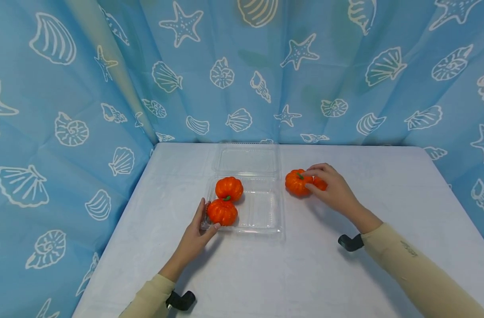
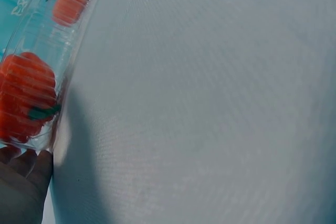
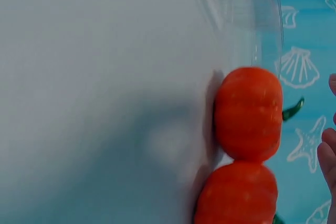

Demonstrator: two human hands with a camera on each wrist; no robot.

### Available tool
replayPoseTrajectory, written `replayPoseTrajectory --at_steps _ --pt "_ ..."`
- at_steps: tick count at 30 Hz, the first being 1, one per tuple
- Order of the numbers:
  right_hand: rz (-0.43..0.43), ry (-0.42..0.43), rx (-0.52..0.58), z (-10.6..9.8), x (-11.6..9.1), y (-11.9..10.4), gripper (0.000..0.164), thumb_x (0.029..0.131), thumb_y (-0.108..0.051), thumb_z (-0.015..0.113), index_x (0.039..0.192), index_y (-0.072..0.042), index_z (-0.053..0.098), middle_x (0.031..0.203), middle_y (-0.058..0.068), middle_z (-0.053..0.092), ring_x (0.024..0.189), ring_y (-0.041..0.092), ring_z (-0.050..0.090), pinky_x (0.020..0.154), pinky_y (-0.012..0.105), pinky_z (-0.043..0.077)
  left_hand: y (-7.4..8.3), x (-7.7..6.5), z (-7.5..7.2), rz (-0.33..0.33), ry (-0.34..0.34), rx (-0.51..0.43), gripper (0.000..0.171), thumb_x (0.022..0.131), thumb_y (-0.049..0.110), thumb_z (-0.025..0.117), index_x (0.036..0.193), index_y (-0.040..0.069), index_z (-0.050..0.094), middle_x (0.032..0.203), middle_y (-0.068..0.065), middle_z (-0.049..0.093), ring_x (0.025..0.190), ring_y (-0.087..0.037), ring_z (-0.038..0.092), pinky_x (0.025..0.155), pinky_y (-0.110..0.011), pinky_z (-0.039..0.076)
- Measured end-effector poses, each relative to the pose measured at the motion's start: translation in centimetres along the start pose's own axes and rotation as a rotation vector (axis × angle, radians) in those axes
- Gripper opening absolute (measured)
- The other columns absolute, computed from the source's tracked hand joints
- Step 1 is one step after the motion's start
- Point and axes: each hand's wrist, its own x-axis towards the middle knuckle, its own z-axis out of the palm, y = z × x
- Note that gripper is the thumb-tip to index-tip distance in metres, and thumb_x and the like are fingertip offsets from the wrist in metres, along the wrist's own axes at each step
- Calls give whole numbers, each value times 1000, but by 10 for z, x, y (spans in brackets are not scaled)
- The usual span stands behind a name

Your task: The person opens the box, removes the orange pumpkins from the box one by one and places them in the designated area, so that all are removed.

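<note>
A clear plastic clamshell box (image 1: 261,229) lies with its lid (image 1: 247,160) folded back. In its left half sit an orange toy pumpkin (image 1: 229,188) and, nearer the front, another toy pumpkin (image 1: 222,213). My left hand (image 1: 192,240) holds the box's front left corner, thumb at the front rim and fingers along the left wall. Right of the box, a third toy pumpkin (image 3: 248,114) with a green stem touches a further toy pumpkin (image 3: 239,195). Over these two is my right hand (image 1: 331,187), its fingers spread and apart from them in the right wrist view.
A white cloth covers the table (image 1: 242,274). Blue curtains (image 1: 210,66) with white shell and starfish prints stand behind and on both sides. A black wrist mount (image 1: 351,243) juts from the right sleeve, another black mount (image 1: 182,301) from the left.
</note>
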Motion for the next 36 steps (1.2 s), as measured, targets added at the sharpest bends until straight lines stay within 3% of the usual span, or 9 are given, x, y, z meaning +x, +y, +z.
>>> replayPoseTrajectory --at_steps 13,21,27,36 --pt "-113 -45 55 16 28 -28 29 95 -12 71 124 -15 72 127 9 60 120 30 55 99 54 52 1 -1 -1 3 1 -7 92 97 36 69 165 17 10 165 -6 31 151 -28 30 115 -53 35" --pt "-108 -107 129 34 46 -41 27 96 -15 72 123 -15 72 126 9 61 111 35 60 96 54 54 1 -2 0 -7 1 -9 91 97 36 69 165 18 11 165 -5 31 151 -27 30 116 -52 33" --pt "-183 -98 175 45 60 -52 27 96 -14 72 122 -16 71 120 5 63 106 26 61 94 52 54 1 -2 0 0 0 -11 91 98 35 69 165 18 10 165 -5 31 151 -27 30 116 -51 32" --pt "-198 -127 212 58 83 -71 30 96 -14 73 125 -15 70 122 6 62 108 22 59 95 41 55 1 -1 -1 12 3 -20 91 97 35 69 165 18 11 165 -5 31 151 -26 30 116 -51 32"
